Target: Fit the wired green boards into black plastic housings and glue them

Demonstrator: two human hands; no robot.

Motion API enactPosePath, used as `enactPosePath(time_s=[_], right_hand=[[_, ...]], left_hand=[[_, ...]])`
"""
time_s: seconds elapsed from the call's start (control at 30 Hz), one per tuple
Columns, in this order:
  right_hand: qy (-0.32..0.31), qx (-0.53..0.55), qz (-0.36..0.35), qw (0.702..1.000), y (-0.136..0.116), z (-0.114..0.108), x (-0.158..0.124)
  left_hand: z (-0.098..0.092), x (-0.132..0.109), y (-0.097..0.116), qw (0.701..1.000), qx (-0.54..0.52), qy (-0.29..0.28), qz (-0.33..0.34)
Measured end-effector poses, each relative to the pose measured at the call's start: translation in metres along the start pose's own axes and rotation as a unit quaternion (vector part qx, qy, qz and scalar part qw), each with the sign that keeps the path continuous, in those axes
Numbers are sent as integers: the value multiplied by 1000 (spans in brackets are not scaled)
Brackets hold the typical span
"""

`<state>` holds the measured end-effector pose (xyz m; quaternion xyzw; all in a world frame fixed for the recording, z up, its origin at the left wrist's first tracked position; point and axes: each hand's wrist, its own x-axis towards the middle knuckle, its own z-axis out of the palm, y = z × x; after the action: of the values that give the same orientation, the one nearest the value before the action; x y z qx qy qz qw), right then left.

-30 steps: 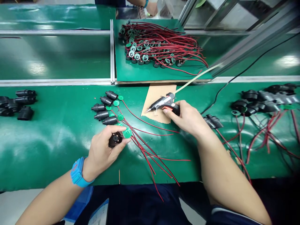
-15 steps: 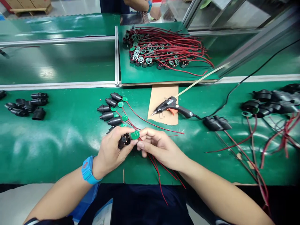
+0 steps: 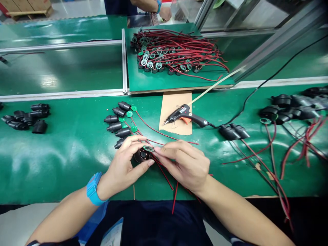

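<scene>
Black housing (image 3: 138,156), mouth toward camera, foreshortened

Your left wrist (image 3: 102,186): bright blue band (image 3: 94,189). Your shirt (image 3: 153,222): dark navy, sleeves (image 3: 56,242) pale-trimmed. Your badge (image 3: 112,234): pale, blue-edged.

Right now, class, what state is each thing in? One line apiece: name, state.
Black housing: gripped, open end showing
Circuit board: tilted
Left hand: curled around the housing
Right hand: fingertips pinched at the board's edge
Cardboard: flat, near edge ragged
Glue gun: unheld, partly over the cardboard
Glue stick: protruding from the gun
Wristband: fastened
Wired parts: heaped
Left housings: loosely grouped
Rightmost parts: clustered
</scene>
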<state>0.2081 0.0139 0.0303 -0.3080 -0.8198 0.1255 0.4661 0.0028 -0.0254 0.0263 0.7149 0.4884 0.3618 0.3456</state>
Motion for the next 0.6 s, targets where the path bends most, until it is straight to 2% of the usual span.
enactPosePath(time_s=[0.17,0.3,0.6], right_hand=[[-41,-13,-65,997,-1,0,-5],[-72,-25,-118,990,0,-4,-5],[-109,-81,-158,978,-4,-9,0]], left_hand=[[-3,1,3,1000,-9,-6,-13],[-4,4,6,998,-35,-49,-30],[-7,2,8,986,-91,-116,-77]])
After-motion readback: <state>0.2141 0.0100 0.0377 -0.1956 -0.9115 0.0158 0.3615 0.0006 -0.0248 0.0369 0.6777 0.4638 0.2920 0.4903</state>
